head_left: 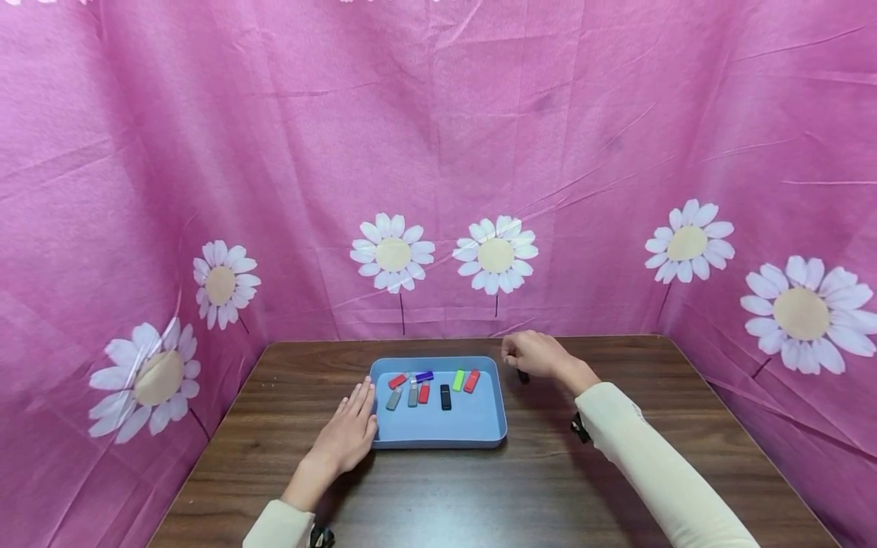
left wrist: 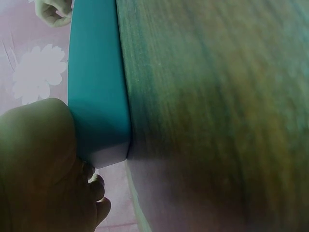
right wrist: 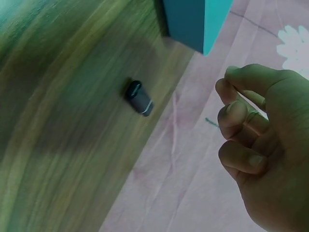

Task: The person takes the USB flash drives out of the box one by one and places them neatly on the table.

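Your right hand (head_left: 537, 355) is hovering over the far right part of the wooden table (head_left: 479, 495), fingers loosely curled and gripping nothing, while a small dark USB stick (head_left: 524, 376) is lying on the bare wood just beneath it, on its near side and just right of the blue tray (head_left: 438, 434). The right wrist view is showing the same stick (right wrist: 139, 97) lying apart from your fingertips (right wrist: 237, 110), not touching them, near the tray's corner (right wrist: 195, 24). Your left hand (head_left: 348, 432) is resting flat on the table with straight fingers, its fingertips lying against the tray's left wall; the left wrist view is showing the hand (left wrist: 43, 164) pressed up to that wall (left wrist: 96, 87). The single tray is holding eight sticks in its far half: a red one (head_left: 397, 380) and a purple one (head_left: 424, 377) at the far left, two grey ones (head_left: 393, 399) (head_left: 413, 395) just nearer, then another red one (head_left: 424, 393), a black one (head_left: 445, 396), a green one (head_left: 458, 380) and a third red one (head_left: 471, 381) toward the right. That is making nine sticks in all, one outside the tray. A pink cloth printed with white daisies (head_left: 438, 152) is hanging around the table.
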A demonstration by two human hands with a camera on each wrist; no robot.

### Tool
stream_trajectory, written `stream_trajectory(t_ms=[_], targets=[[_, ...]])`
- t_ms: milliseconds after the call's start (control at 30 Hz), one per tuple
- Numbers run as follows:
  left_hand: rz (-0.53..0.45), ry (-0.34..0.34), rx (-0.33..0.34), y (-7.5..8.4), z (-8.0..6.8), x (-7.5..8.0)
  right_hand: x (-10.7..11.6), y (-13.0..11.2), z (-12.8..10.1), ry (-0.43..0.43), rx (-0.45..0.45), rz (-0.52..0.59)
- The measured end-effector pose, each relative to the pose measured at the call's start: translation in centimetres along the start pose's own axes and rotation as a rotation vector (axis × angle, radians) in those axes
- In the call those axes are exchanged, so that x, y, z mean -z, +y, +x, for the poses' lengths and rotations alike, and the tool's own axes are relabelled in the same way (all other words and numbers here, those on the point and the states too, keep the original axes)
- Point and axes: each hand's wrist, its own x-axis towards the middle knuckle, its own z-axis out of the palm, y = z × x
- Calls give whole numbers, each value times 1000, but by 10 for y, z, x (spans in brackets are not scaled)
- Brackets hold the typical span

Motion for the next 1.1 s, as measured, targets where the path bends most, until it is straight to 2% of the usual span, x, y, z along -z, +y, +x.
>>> stream_trajectory(t_ms=[300, 667, 1100], targets=[[0, 15, -14, 0, 0, -2, 6, -22, 6, -1, 98, -56], [2, 6, -10, -1, -1, -2, 10, -59, 15, -64, 132, -121], [0, 8, -21, -1, 1, -1, 4, -94, 35, -133, 166, -106]])
